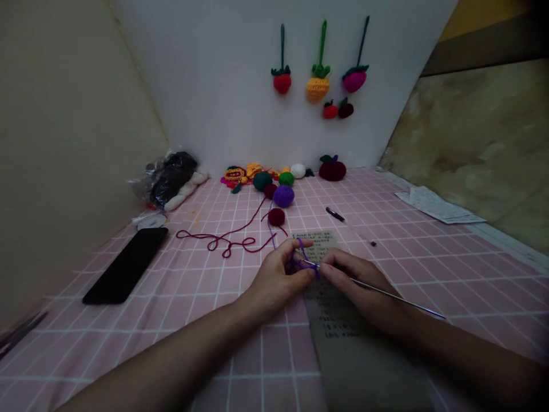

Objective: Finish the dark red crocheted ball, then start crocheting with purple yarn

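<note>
My left hand (281,274) is closed on purple yarn (301,247), with a strand looped over its raised index finger. Its thumb and fingers pinch the small purple stitches at the tip of the hook. My right hand (358,280) grips a thin metal crochet hook (398,298), whose shaft sticks out to the lower right. The hook's tip meets the purple yarn between both hands. From my left hand the strand runs back toward a purple yarn ball (283,196). Under my hands lies a sheet of brownish card (343,366) with handwritten lines, partly hidden.
A black phone (126,266) lies left, near scissors (21,335) at the edge. Dark red yarn (227,243) trails in loops from a ball (277,217). A pen (335,214) and papers (437,206) lie right. Crocheted fruits (318,88) hang on the back wall.
</note>
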Motion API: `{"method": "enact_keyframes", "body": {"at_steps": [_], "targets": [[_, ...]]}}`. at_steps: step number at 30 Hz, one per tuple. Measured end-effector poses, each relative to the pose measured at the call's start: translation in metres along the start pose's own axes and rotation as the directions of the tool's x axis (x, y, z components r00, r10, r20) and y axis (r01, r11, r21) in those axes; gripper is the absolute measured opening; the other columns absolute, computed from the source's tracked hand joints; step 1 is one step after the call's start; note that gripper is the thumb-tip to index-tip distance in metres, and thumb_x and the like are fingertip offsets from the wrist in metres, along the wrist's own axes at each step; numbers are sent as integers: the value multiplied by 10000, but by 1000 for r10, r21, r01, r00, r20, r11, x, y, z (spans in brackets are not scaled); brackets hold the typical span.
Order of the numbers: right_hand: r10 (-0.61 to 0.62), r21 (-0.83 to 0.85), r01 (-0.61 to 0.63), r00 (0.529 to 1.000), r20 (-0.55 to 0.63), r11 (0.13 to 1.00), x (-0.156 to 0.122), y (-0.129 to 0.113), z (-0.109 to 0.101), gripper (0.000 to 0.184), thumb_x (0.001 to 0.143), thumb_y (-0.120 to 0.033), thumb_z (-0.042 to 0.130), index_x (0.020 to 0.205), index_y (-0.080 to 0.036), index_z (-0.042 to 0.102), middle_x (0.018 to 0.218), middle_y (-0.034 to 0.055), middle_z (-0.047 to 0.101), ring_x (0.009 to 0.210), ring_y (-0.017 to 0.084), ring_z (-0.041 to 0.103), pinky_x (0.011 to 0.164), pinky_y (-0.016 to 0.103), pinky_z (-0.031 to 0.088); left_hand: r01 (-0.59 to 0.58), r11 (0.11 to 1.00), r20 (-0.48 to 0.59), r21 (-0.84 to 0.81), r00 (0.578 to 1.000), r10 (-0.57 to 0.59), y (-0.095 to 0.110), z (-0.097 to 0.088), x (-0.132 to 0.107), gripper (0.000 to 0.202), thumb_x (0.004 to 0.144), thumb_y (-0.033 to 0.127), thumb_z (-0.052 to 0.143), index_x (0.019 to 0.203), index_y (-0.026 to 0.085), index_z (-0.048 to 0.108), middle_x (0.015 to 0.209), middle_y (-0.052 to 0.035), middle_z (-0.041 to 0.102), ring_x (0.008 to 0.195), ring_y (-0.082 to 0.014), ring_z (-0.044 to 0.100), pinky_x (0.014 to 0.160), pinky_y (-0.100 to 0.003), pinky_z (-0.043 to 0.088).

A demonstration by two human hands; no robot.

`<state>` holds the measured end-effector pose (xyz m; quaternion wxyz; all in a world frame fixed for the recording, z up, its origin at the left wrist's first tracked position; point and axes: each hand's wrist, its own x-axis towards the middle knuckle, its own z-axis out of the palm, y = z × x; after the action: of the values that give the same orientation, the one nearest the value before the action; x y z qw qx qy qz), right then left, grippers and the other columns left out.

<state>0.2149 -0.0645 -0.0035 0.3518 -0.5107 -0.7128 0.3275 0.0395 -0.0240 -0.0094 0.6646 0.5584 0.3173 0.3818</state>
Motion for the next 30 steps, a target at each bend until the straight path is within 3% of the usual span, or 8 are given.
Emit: {"method": "enact_keyframes", "body": {"at_steps": [9,19,30], "targets": [[-14,5,14,1000,13,1000,1,-2,1,264,963,-358,452,750,-212,505,715,-22,490,669,136,470,592,258,369,19,998,15,-67,1000,-18,0,1,0,487,705,192,722,1156,168,540,842,-6,580,768,-130,530,735,-283,386],[-33,30,31,997,66,999,0,-4,-2,265,978,-349,417,774,-210,515,745,-16,515,704,142,492,625,262,381,23,999,24,-36,999,-22,0,-1,1,511,687,167,726,1157,159,526,765,24,543,709,-110,501,686,-262,378],[-17,-17,18,999,40,1000,0,-2,0,263,965,-347,426,750,-213,496,721,-14,517,685,148,496,611,263,388,5,1000,32,-19,999,-5,0,-2,0,473,702,120,695,1143,171,530,786,23,558,717,-111,511,682,-261,379]]}}
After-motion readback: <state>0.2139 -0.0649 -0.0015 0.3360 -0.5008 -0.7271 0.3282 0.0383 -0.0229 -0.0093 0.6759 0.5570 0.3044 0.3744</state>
